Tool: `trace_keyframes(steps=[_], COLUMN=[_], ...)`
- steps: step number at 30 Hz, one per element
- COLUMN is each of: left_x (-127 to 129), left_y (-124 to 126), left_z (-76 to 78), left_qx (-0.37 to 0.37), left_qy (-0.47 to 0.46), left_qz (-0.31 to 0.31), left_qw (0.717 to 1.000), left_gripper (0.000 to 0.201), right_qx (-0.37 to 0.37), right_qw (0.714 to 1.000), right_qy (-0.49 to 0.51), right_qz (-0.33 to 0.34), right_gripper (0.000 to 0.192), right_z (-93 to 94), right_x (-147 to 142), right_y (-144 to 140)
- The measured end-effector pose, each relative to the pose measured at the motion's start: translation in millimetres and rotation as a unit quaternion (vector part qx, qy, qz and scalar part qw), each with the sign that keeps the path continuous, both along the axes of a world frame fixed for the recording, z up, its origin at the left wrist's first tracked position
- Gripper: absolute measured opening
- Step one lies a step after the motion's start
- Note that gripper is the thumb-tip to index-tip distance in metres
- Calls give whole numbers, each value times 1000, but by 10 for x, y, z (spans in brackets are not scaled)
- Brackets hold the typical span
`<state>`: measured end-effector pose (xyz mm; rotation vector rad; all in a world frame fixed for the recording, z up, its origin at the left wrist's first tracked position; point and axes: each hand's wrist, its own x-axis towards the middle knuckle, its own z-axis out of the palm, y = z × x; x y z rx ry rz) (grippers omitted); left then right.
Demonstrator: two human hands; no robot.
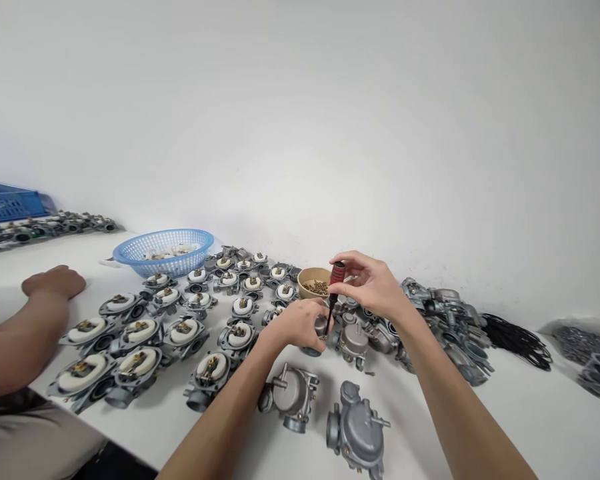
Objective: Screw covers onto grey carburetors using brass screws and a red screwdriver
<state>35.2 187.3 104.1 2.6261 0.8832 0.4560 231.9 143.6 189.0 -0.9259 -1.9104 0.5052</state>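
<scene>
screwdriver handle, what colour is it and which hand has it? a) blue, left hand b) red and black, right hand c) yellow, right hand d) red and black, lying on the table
b: the right hand pinches the top of the red and black screwdriver, held upright with its tip down at the grey metal part that the left hand grips.

An assembly workshop: dozens of metal carburetors (145, 333) lie in rows on a white workbench (530, 427).

A white table (530, 427) carries carburetors (130, 333), a blue basket (164, 252) and black rings (517, 340).
</scene>
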Motion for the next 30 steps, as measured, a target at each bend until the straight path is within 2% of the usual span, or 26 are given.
trace_keyframes(steps=[2, 3, 8, 10, 13, 15, 19, 21, 23, 27, 30], left_x=[-1, -3, -10, -11, -5, 0, 2, -4, -12, -23, -24], left_y=[-2, -2, 2, 0, -9, -13, -14, -12, -10, -5, 5], left_z=[-1, 0, 10, 12, 16, 17, 6, -1, -3, 2, -5], left_qx=[3, 2, -2, -1, 5, 7, 7, 8, 3, -12, -23], left_qy=[3, 2, 1, 4, 15, 18, 7, 5, 9, 13, 5], left_qz=[2, 2, -3, -1, 4, 7, 9, 6, 2, -9, -10], left_qw=[1000, 1000, 1000, 1000, 1000, 1000, 1000, 1000, 1000, 1000, 1000], left_gripper=[28, 28, 30, 31, 32, 31, 31, 30, 31, 34, 34], right_qx=[30, 38, -35, -32, 33, 57, -3, -41, -50, -7, 11], right_qw=[999, 999, 992, 995, 999, 998, 996, 991, 992, 998, 998], right_qy=[-6, -10, 31, 54, 37, 15, 27, 44, 60, 66, 54], right_qz=[-33, -28, 118, 84, -21, -35, 88, 123, 101, 11, -24], right_gripper=[39, 37, 36, 37, 39, 39, 46, 45, 43, 44, 45], right_z=[-15, -18, -26, -49, -103, -129, -114, -90, -77, -101, -120], right_x=[8, 13, 32, 11, -47, -74, -36, 4, 26, -13, -48], right_y=[11, 6, -34, -15, 30, 40, -4, -28, -35, 1, 28])
